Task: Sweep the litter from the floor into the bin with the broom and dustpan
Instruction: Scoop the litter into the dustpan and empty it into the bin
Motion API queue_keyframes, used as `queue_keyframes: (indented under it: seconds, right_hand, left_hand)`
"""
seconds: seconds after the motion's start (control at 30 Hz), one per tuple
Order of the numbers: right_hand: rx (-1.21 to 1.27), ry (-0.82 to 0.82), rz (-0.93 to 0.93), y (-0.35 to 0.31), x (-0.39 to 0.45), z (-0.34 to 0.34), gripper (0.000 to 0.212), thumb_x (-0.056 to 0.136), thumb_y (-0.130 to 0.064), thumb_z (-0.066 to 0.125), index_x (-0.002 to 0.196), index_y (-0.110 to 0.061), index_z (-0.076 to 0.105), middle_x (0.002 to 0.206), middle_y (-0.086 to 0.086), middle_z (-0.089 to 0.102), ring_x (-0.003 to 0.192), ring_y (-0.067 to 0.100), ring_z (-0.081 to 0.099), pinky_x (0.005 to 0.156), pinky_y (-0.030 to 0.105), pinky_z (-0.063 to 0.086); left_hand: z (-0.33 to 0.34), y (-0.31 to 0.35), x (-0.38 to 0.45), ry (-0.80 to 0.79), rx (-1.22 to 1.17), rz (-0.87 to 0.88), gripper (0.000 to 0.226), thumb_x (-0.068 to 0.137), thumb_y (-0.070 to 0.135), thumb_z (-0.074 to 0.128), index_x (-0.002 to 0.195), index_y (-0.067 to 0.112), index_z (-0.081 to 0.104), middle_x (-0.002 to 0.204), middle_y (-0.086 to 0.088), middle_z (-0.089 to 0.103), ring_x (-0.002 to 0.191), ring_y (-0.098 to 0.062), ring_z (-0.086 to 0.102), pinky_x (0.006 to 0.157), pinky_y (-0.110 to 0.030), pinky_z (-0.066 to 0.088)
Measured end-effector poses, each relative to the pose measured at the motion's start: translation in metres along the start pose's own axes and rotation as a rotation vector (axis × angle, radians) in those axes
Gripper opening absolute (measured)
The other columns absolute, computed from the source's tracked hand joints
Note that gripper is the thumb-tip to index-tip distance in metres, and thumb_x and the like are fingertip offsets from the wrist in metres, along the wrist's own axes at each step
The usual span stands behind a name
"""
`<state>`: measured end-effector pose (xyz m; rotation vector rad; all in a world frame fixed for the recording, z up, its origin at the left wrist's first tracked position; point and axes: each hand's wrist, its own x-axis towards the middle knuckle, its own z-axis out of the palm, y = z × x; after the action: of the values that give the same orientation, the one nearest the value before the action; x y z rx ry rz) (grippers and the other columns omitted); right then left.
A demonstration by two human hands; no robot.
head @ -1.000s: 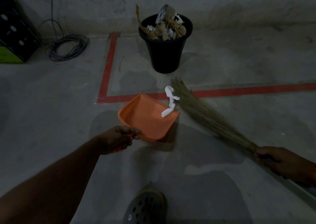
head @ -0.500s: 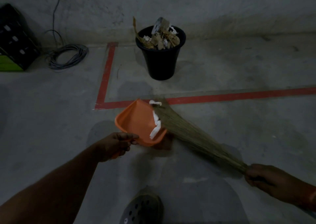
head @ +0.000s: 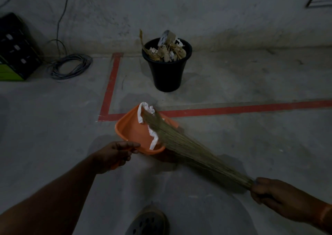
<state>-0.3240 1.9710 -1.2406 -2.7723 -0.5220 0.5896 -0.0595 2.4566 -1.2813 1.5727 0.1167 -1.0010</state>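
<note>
Our left hand (head: 115, 154) grips the dustpan (head: 136, 132) handle; our right hand (head: 269, 193) is clamped on the broom (head: 181, 145), whose bristles press white litter (head: 146, 111) into the pan. The bin (head: 167, 73) stands beyond, full.

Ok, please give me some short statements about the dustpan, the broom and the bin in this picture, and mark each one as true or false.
1. The left hand holds the orange dustpan by its handle. True.
2. The white paper strip lies on the floor beside the dustpan. False: it is inside the dustpan, under the broom bristles.
3. The right hand grips the grass broom. True.
4. The black bin is empty. False: crumpled litter is piled above its rim.
5. The bin stands in front of the red floor line, next to the person's shoe. False: it stands beyond the line, near the wall.
</note>
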Motion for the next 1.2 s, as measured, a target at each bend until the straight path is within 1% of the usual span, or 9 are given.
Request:
queue_keyframes:
  seconds: [0.17,0.27,0.43,0.6,0.77,0.97,1.1,1.13,1.2]
  right_hand:
    - [-0.007,0.055,-0.003,-0.007,0.007,-0.039,0.017,0.097,-0.025,0.051,0.087,-0.039,0.054,0.097,-0.012,0.051,0.082,0.001,0.056,0.074,0.021,0.046]
    - [0.061,0.095,0.065,-0.01,0.014,-0.075,0.019,0.095,-0.02,0.053,0.087,-0.037,0.055,0.096,-0.012,0.052,0.082,0.0,0.057,0.074,0.02,0.046]
    - [0.079,0.181,0.093,-0.008,0.024,-0.135,0.027,0.091,-0.012,0.057,0.084,-0.038,0.054,0.091,-0.016,0.053,0.081,0.0,0.057,0.072,0.02,0.045]
    - [0.095,0.237,0.099,-0.008,0.032,-0.172,0.026,0.09,-0.009,0.055,0.083,-0.035,0.055,0.091,-0.015,0.056,0.078,0.001,0.057,0.067,0.012,0.041]
    - [0.184,0.258,0.138,-0.01,0.035,-0.181,0.03,0.087,0.002,0.057,0.083,-0.027,0.061,0.088,-0.011,0.059,0.071,0.004,0.06,0.061,0.007,0.041]
    - [0.266,0.22,0.184,-0.015,0.036,-0.186,0.022,0.091,-0.001,0.053,0.087,-0.021,0.062,0.08,-0.003,0.06,0.056,0.009,0.057,0.05,0.014,0.043]
    - [0.319,0.207,0.201,-0.018,0.039,-0.192,0.02,0.092,-0.002,0.051,0.089,-0.019,0.062,0.08,0.008,0.061,0.052,0.009,0.053,0.047,0.022,0.045]
    - [0.322,0.205,0.207,-0.018,0.04,-0.194,0.019,0.092,-0.003,0.051,0.089,-0.019,0.061,0.078,0.008,0.061,0.051,0.009,0.052,0.047,0.021,0.045]
    - [0.32,0.201,0.226,-0.019,0.042,-0.198,0.02,0.093,-0.005,0.051,0.087,-0.023,0.06,0.071,0.001,0.058,0.051,0.01,0.051,0.047,0.021,0.044]
  left_hand:
    - [-0.012,0.049,-0.019,0.019,0.018,0.086,0.043,0.096,-0.013,0.048,0.121,0.013,0.072,0.118,-0.015,0.068,0.073,-0.019,0.057,0.052,-0.024,0.043]
    - [-0.018,0.092,-0.031,-0.009,0.029,0.153,0.043,0.095,-0.013,0.049,0.126,0.01,0.069,0.115,-0.014,0.069,0.073,-0.018,0.059,0.052,-0.024,0.046]
    - [-0.018,0.178,-0.044,0.017,0.088,0.242,0.044,0.096,-0.012,0.046,0.119,0.013,0.073,0.115,-0.012,0.07,0.071,-0.016,0.059,0.053,-0.022,0.047]
    - [-0.014,0.236,-0.046,-0.003,0.141,0.335,0.045,0.096,-0.011,0.045,0.109,0.018,0.078,0.106,-0.008,0.071,0.069,-0.013,0.058,0.053,-0.019,0.044]
    - [-0.006,0.252,-0.043,-0.008,0.146,0.378,0.038,0.097,-0.008,0.047,0.123,0.01,0.068,0.106,-0.009,0.07,0.067,-0.011,0.059,0.053,-0.018,0.045]
    - [-0.008,0.25,-0.036,-0.016,0.137,0.366,0.038,0.097,-0.008,0.047,0.124,0.01,0.067,0.105,-0.01,0.07,0.068,-0.012,0.06,0.052,-0.018,0.044]
    - [-0.009,0.25,-0.029,-0.015,0.116,0.359,0.039,0.097,-0.008,0.047,0.125,0.011,0.066,0.105,-0.009,0.07,0.067,-0.011,0.06,0.052,-0.017,0.046]
    - [-0.009,0.251,-0.026,-0.016,0.113,0.361,0.039,0.096,-0.008,0.047,0.125,0.011,0.067,0.105,-0.009,0.07,0.067,-0.01,0.061,0.052,-0.017,0.046]
    - [-0.01,0.256,-0.022,-0.017,0.119,0.368,0.039,0.096,-0.007,0.048,0.122,0.014,0.069,0.107,-0.009,0.071,0.068,-0.01,0.061,0.052,-0.018,0.046]
